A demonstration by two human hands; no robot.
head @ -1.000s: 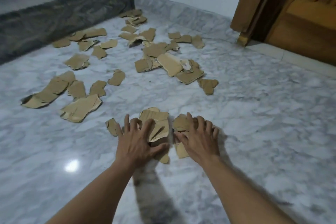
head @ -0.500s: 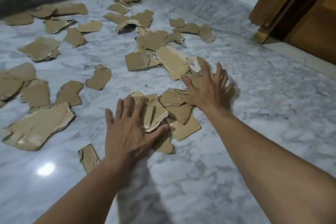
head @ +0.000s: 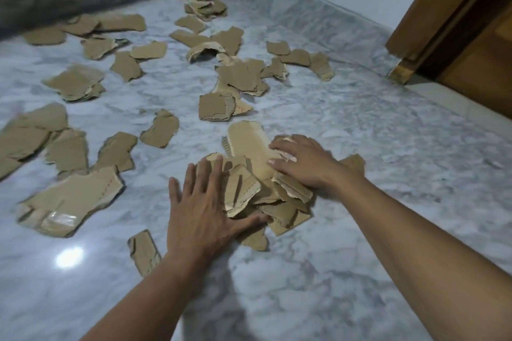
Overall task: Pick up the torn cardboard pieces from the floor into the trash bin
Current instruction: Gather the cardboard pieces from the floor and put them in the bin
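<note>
While both palms press flat, I log one gathered heap of cardboard pieces [head: 249, 188] on the marble floor [head: 388, 174]: left hand [head: 205, 207] splayed at its near edge, right hand [head: 302, 163] spread over its far side (neither clasping anything). Loose scraps [head: 74, 83] lie scattered beyond, toward the wall.
</note>
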